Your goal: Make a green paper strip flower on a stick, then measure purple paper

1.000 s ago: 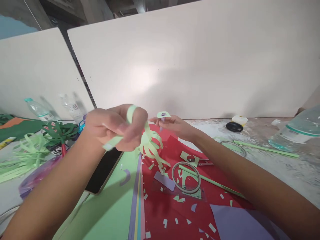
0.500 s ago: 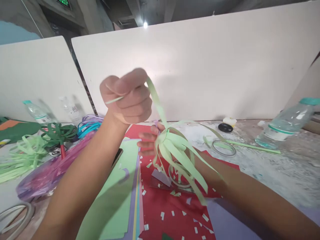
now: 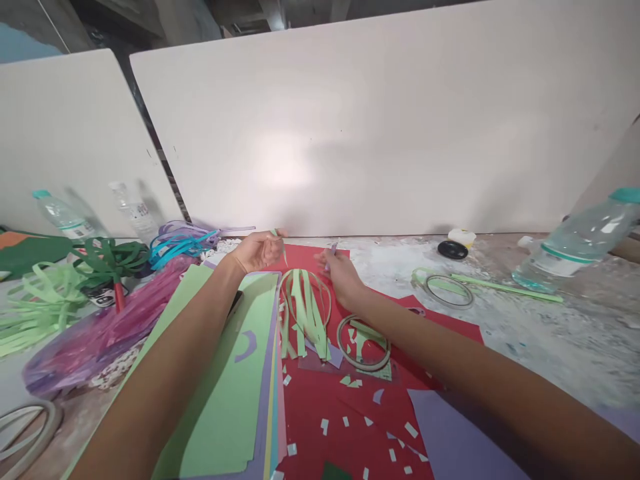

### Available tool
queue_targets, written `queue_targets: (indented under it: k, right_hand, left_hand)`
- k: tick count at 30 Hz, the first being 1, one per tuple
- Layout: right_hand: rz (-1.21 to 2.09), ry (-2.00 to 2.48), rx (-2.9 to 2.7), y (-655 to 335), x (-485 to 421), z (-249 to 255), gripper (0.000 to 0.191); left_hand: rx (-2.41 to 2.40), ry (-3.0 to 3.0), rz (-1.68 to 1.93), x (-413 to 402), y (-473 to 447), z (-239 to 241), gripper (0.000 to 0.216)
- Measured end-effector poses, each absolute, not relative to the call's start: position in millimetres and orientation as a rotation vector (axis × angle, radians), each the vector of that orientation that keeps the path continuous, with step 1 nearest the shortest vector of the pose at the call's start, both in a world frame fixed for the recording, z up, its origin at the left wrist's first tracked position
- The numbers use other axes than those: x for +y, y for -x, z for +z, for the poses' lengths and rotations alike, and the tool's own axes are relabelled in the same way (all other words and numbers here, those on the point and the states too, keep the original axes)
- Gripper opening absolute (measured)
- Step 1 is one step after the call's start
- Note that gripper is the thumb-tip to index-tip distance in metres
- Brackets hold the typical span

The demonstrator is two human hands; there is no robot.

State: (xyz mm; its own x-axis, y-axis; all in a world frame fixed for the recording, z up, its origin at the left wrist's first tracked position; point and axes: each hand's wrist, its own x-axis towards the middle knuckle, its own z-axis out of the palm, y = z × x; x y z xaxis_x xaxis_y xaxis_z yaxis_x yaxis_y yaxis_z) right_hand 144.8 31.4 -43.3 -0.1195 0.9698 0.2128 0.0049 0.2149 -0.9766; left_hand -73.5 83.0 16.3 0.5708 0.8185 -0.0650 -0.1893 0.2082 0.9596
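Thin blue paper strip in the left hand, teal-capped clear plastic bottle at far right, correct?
One slip: the thin paper strip in the left hand is light green, not blue, as the head view shows. The teal-capped bottle is indeed at far right.

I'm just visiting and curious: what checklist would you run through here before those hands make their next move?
1. Left hand has the pale green strip: ok, held at the fingers.
2. Right hand has the small purple piece: ok, it sticks up from the fingers.
3. Green paper bunch in plain sight: ok, below the hands in this view.
4. Red sheet free of paper scraps: not ok, many lie scattered.
5. Tape ring free of the right forearm: cannot tell, they nearly meet in this view.
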Motion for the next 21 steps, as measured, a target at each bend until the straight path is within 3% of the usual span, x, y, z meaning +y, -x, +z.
queue_targets:
  k: [6, 12, 21]
  right_hand:
    - [1.102, 1.073, -1.419, -182, 30, -18, 0.025]
    - [1.203, 0.993, -1.563, -193, -1, -14, 0.021]
    - [1.893, 0.694, -1.217, -195, -23, 0, 0.018]
  left_hand:
    - [0.771, -1.311, 0.608, 63, 43, 19, 0.032]
    - [0.974, -1.7, 0.898, 36, 3, 31, 0.034]
    - [1.2, -1.978, 1.282, 5, -13, 36, 0.036]
